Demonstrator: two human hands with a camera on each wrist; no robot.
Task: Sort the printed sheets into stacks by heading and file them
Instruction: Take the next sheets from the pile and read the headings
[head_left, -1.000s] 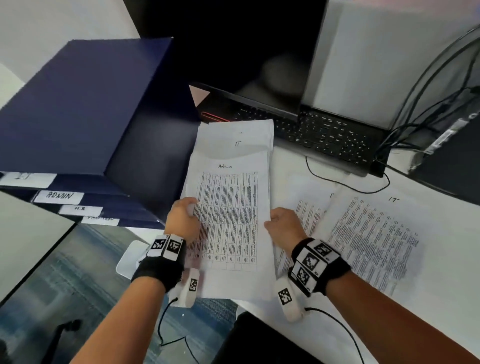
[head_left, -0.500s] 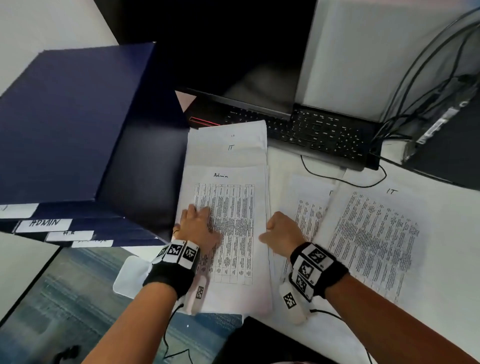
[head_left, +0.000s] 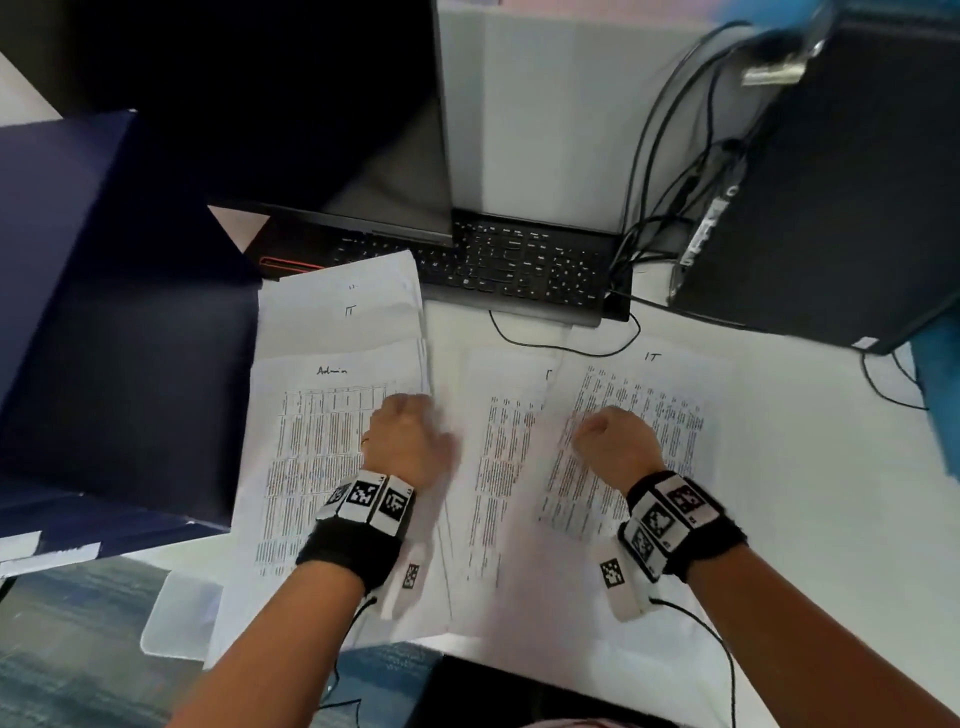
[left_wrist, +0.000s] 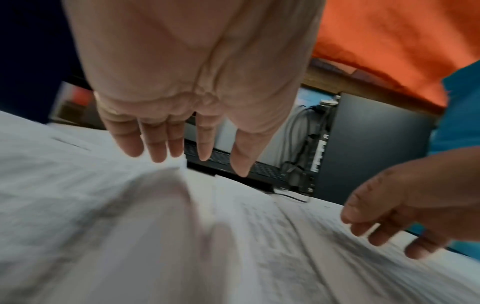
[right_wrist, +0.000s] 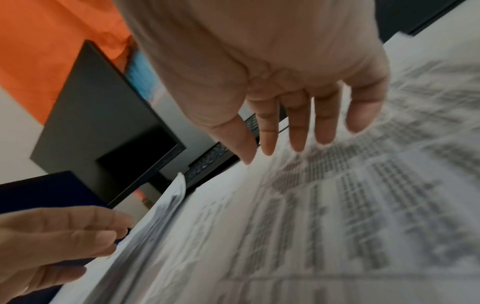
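An "Admin" sheet (head_left: 317, 447) lies on top of the left pile, with an "IT" sheet (head_left: 343, 312) showing under it at the far end. My left hand (head_left: 405, 441) hovers over the Admin sheet's right edge with straight fingers (left_wrist: 155, 144) pointing down at the paper and holding nothing. A second "IT" sheet (head_left: 654, 410) lies to the right, partly over a middle sheet (head_left: 498, 457). Over that right sheet is my right hand (head_left: 613, 447), its fingertips (right_wrist: 297, 142) straight and at or just above the print, empty.
Dark blue folders (head_left: 104, 312) with white label tabs (head_left: 52, 553) lie at the left beside the pile. A black keyboard (head_left: 519, 265) and its cable (head_left: 561, 348) sit behind the sheets. At the back right stands a black computer tower (head_left: 831, 182) with cables.
Both hands have moved right. The left hand went from the Admin sheet's left side to its right edge. The right hand went from the middle sheet to the right "IT" sheet.
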